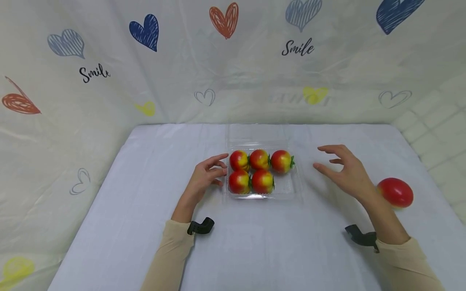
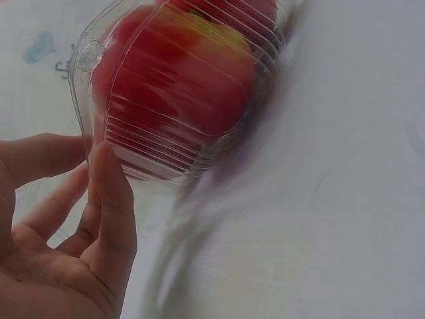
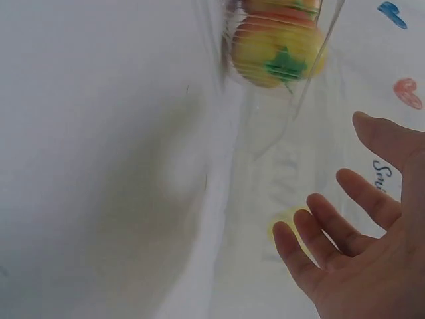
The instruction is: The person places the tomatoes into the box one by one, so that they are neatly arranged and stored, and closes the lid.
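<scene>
A clear plastic box (image 1: 285, 186) holds several round red-and-yellow fruits (image 1: 259, 159) with green leafy tops. Its front right corner has no fruit in it. My left hand (image 1: 205, 176) is at the box's left side, and in the left wrist view its fingertips (image 2: 106, 163) pinch the transparent rim. Off to the right of the box, my right hand (image 1: 346, 171) hovers with fingers spread and thumb apart, holding nothing. Close beside the right forearm lies a larger smooth red oval fruit (image 1: 396, 192), its left edge partly behind the arm.
The box's transparent lid (image 1: 258, 132) stands open at the back. White cloth covers the table (image 1: 255, 242). Behind it hangs a pale sheet (image 1: 255, 72) printed with hearts and words. A dark camera mount sits on each wrist.
</scene>
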`<state>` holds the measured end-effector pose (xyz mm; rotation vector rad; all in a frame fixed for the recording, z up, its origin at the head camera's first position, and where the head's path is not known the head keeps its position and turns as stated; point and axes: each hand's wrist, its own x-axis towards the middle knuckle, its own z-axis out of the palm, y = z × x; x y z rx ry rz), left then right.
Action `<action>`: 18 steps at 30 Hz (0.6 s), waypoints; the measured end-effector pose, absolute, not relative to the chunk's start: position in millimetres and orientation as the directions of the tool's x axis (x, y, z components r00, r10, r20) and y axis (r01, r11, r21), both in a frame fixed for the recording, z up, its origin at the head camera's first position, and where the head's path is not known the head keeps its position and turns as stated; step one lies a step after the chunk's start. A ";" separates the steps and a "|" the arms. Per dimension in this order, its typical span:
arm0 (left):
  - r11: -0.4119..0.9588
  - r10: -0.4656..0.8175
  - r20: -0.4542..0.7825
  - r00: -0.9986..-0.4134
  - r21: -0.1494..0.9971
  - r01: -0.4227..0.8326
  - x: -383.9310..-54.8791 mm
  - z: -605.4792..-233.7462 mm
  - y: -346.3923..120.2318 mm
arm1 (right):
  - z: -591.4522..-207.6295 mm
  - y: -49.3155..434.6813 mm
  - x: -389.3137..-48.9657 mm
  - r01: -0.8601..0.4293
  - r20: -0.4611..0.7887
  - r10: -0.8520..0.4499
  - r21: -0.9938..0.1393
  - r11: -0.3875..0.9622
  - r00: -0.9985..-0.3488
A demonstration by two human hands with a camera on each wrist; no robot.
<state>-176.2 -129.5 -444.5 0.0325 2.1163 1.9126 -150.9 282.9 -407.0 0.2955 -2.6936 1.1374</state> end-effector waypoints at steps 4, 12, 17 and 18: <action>0.117 0.204 -0.200 -0.958 0.977 -0.179 -176.4 -444.5 -129.1 | -404.5 289.2 -148.6 -0.188 0.194 -0.075 -0.675 0.714 -0.978; 0.104 0.195 -0.206 -0.959 0.977 -0.189 -175.6 -443.7 -128.3 | -401.7 299.0 -144.6 -0.121 0.136 -0.039 -0.669 0.733 -0.990; 0.100 0.193 -0.208 -0.959 0.976 -0.192 -176.0 -444.0 -128.2 | -400.8 306.8 -141.6 -0.103 0.136 -0.013 -0.678 0.728 -0.991; 0.100 0.194 -0.207 -0.959 0.976 -0.191 -176.3 -444.0 -128.1 | -401.0 308.4 -141.2 -0.100 0.136 -0.009 -0.678 0.728 -0.991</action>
